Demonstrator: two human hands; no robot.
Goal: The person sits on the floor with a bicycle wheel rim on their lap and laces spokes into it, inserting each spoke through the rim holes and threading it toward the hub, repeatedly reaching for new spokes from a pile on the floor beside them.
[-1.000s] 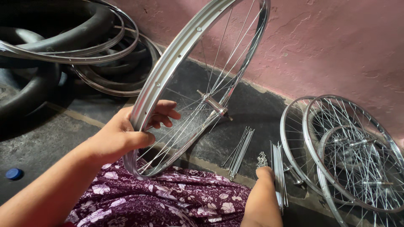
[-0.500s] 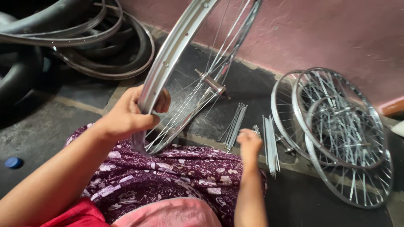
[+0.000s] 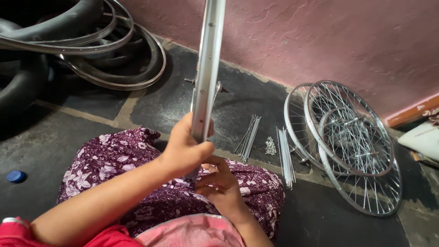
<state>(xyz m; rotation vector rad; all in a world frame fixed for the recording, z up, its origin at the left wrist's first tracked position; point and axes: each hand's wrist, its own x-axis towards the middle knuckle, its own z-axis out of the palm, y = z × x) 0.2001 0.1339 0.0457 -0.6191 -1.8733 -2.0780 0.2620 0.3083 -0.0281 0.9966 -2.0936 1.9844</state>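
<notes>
The big pink wall (image 3: 347, 41) runs along the back, dark stone floor (image 3: 320, 224) below it, and the person sits on that floor in a purple flowered skirt (image 3: 137, 169).

Now the wheel rim (image 3: 208, 68): it stands upright, seen edge-on, its long line running straight up and out past the top of the view, its lower end down at the lap. The hub (image 3: 215, 87) pokes out sideways behind it, partway up. The left hand (image 3: 185, 148) is wrapped tight round the rim low down, fingers curled over the metal, so nearly all of the wheel rises above the grasp. The right hand (image 3: 222, 183) sits just under and beside it, fingers bent in at the rim's bottom edge over the skirt; whether it is pinching anything there, I cannot tell.

Over at the far left corner of the floor, black tyres (image 3: 27, 68) lie heaped with bare rims (image 3: 114, 59) on them. By the wall on the right, a stack of spoked wheels (image 3: 352, 142) lies tilted against each other.

Between lap and stack, two bundles of loose spokes (image 3: 249, 135) lie on the floor, pointing toward the wall, with a little pile of nipples (image 3: 270, 146) between them. Smallest of all, a blue cap (image 3: 16, 176) by the left edge.
</notes>
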